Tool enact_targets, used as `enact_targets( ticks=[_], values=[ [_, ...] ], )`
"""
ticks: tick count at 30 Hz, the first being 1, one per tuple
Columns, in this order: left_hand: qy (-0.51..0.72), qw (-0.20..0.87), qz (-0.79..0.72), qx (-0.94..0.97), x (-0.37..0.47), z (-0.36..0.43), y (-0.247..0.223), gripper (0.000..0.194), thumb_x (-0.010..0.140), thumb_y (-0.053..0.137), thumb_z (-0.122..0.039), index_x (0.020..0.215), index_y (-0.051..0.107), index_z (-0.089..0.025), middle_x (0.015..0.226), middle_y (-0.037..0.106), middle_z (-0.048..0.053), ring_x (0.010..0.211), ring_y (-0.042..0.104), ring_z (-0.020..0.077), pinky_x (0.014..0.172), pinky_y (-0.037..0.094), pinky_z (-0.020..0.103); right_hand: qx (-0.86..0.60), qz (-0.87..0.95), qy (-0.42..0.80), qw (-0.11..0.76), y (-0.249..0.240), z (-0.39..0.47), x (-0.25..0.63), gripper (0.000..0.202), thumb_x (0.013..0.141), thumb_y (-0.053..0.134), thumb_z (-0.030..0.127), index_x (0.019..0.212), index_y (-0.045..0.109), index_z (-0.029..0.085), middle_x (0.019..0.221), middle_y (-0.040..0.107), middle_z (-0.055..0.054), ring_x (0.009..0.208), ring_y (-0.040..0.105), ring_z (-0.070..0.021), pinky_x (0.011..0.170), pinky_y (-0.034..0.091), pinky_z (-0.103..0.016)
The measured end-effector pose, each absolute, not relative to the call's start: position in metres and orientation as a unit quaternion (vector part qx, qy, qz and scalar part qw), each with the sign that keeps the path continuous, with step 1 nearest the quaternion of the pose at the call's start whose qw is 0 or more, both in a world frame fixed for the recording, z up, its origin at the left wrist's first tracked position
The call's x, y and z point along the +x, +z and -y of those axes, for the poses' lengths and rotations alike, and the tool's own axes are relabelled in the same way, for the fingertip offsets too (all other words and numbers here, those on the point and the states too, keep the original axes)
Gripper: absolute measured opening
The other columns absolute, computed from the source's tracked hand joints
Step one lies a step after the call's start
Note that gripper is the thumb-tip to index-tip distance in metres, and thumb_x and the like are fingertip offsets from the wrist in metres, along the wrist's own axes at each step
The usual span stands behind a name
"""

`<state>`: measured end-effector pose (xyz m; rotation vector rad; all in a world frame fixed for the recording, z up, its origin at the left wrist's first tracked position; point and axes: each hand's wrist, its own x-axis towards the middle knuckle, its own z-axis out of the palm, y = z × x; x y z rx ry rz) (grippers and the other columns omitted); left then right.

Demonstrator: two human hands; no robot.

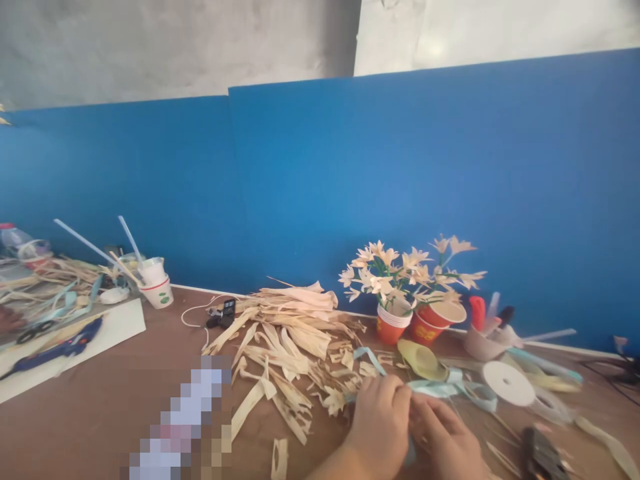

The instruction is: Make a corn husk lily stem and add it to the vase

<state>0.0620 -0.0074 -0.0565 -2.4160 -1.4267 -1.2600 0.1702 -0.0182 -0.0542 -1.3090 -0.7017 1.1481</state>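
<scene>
Hands (379, 419) together, blue ribbon (434, 389) just beyond

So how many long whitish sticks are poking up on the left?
2. The left stick slants far out to the left; the right stick stands steeper. Both lean up near the white cup. More may be hidden behind it.

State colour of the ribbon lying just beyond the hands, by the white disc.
Pale blue ribbon; shows best in the head view.
</scene>
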Motion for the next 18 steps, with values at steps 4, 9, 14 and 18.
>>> enact_targets(
  ticks=[4, 9, 14, 18],
  values=[
    [-0.438, 0.043, 0.448, -0.778, 0.064, 0.005, -0.063, 0.008, 0.086, 0.049, -0.021, 0.086, 0.057, -0.019, 0.085, 0.062, 0.002, 0.072, 0.055, 0.017, 0.066, 0.04, 0.031, -0.579, 0.31, 0.476, 0.585, -0.061, 0.017, 0.175, 0.045, 0.048, 0.079, 0.048, 0.073, 0.066, 0.013, 0.057, 0.063, -0.002, 0.055, 0.059, -0.0181, 0.047, 0.047, -0.021],
    [-0.448, 0.054, 0.442, -0.776, 0.064, 0.004, -0.063, 0.009, 0.085, 0.048, -0.019, 0.081, 0.057, -0.018, 0.081, 0.062, 0.001, 0.071, 0.054, 0.0169, 0.067, 0.037, 0.033, -0.573, 0.292, 0.494, 0.585, -0.067, 0.016, 0.179, 0.045, 0.045, 0.081, 0.045, 0.074, 0.065, 0.014, 0.061, 0.066, -0.003, 0.058, 0.06, -0.018, 0.052, 0.05, -0.022],
    [-0.47, 0.05, 0.434, -0.767, 0.063, 0.003, -0.06, 0.012, 0.086, 0.047, -0.02, 0.079, 0.056, -0.017, 0.083, 0.063, 0.002, 0.077, 0.054, 0.0172, 0.078, 0.034, 0.035, -0.561, 0.323, 0.495, 0.58, -0.07, 0.016, 0.179, 0.043, 0.05, 0.08, 0.046, 0.074, 0.066, 0.013, 0.059, 0.064, -0.002, 0.055, 0.058, -0.0165, 0.048, 0.048, -0.02],
    [-0.476, 0.042, 0.432, -0.765, 0.061, 0.003, -0.058, 0.012, 0.086, 0.048, -0.021, 0.079, 0.056, -0.017, 0.087, 0.063, 0.001, 0.083, 0.054, 0.0169, 0.085, 0.031, 0.036, -0.546, 0.353, 0.487, 0.583, -0.072, 0.015, 0.177, 0.04, 0.055, 0.077, 0.046, 0.075, 0.065, 0.013, 0.059, 0.063, -0.002, 0.053, 0.056, -0.0156, 0.046, 0.045, -0.021]
  ],
)
